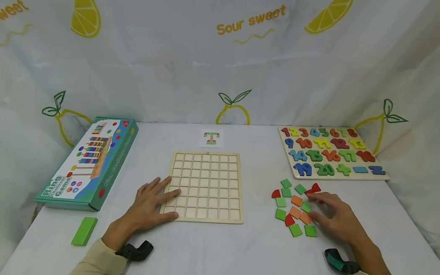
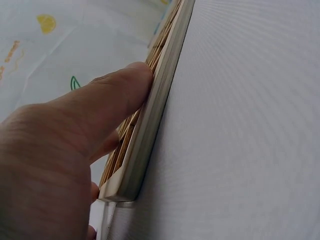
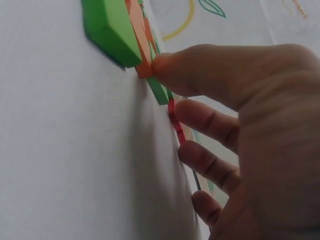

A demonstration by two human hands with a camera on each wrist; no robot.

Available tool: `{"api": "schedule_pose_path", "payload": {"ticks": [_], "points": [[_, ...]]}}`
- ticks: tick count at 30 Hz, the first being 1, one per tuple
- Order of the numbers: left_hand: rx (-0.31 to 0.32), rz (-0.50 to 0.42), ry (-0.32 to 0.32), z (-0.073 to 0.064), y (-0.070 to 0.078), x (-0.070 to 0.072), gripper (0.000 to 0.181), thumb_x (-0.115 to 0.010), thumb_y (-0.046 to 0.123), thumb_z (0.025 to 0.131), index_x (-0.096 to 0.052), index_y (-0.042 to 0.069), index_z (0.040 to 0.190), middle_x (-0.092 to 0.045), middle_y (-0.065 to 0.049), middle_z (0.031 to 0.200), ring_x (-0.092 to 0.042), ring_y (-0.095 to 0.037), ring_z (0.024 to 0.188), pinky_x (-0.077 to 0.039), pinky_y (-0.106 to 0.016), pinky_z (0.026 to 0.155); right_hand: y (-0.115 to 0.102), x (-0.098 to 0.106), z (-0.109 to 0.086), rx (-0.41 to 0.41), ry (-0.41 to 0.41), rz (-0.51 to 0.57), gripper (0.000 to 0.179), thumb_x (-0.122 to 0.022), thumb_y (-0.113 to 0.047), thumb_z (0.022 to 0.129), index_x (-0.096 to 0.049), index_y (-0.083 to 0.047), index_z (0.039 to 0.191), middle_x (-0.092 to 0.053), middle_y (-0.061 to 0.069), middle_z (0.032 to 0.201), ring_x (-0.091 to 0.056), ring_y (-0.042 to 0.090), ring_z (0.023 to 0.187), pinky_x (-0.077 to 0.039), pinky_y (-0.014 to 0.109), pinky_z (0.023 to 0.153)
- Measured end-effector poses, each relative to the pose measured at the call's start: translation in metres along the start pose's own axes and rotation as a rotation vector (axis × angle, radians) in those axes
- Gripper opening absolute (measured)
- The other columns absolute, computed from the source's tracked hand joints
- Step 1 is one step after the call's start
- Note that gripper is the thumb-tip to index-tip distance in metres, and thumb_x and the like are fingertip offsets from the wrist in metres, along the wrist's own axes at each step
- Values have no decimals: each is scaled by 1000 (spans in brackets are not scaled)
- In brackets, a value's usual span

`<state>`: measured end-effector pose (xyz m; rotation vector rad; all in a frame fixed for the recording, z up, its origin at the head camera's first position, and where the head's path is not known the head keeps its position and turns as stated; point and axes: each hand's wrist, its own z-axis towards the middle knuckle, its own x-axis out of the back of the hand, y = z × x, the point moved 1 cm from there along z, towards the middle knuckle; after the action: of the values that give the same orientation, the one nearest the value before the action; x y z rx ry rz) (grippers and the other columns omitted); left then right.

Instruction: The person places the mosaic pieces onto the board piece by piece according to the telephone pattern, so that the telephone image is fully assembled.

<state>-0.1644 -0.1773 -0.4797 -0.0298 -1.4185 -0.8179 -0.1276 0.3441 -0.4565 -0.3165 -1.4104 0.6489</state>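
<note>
My left hand (image 1: 145,206) rests on the left side of a wooden grid board (image 1: 241,189), fingers spread. In the left wrist view its thumb lies over the rim of the board (image 2: 142,150). My right hand (image 1: 334,218) is at the right side of a loose group of tiles, thumb and fingers apart. Its index fingertip is at the red quarter-circle tiles (image 1: 316,187); the thumb touches or nearly touches an orange square tile (image 3: 142,62). Several green square tiles (image 1: 310,231) and another red quarter-circle tile (image 1: 289,220) lie about.
A picture card (image 1: 210,145) with a T-shaped pattern lies behind the grid board. A number puzzle board (image 1: 338,177) is at the back right. On the left are a ring game box (image 1: 90,163) and a green block (image 1: 84,231). A printed white curtain (image 1: 171,67) hangs behind.
</note>
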Motion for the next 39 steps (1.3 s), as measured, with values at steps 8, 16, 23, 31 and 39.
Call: {"api": "schedule_pose_path", "payload": {"ticks": [8, 16, 23, 31, 39], "points": [[21, -3, 19, -3, -1, 3, 64, -73, 53, 78, -62, 20, 132, -32, -14, 152, -20, -46, 137, -13, -63, 101, -6, 3, 9, 63, 8, -82, 40, -81, -11, 77, -69, -3, 113, -57, 18, 115, -47, 41, 110, -38, 67, 86], [3, -12, 43, -3, -3, 3, 64, -73, 52, 78, -63, 19, 132, -33, -15, 152, -21, -46, 137, -13, -64, 101, -6, 2, 15, 63, 7, -99, 29, -82, -10, 76, -72, -5, 102, -51, 17, 114, -44, 40, 107, -35, 66, 84], [13, -17, 20, 2, -2, 3, 64, -72, 53, 79, -62, 20, 133, -31, -14, 153, -20, -45, 138, -13, -64, 101, -12, 6, 12, 62, 35, -140, 27, -79, -4, 78, -69, -2, 103, -55, 17, 108, -50, 38, 101, -41, 63, 83], [12, -18, 17, 3, 2, 0, 64, -72, 53, 78, -64, 19, 131, -33, -15, 152, -22, -46, 137, -14, -64, 101, -36, 23, 10, 180, 174, -168, 35, -84, 0, 69, -71, -3, 102, -68, 6, 93, -59, 23, 83, -52, 33, 69], [19, -6, 12, 0, 0, -1, 64, -71, 55, 79, -64, 20, 131, -34, -15, 152, -22, -46, 137, -14, -64, 102, -82, 31, 35, 287, 247, -97, 41, -84, 4, 67, -72, -1, 106, -69, 7, 98, -61, 20, 89, -37, 6, 79]]}}
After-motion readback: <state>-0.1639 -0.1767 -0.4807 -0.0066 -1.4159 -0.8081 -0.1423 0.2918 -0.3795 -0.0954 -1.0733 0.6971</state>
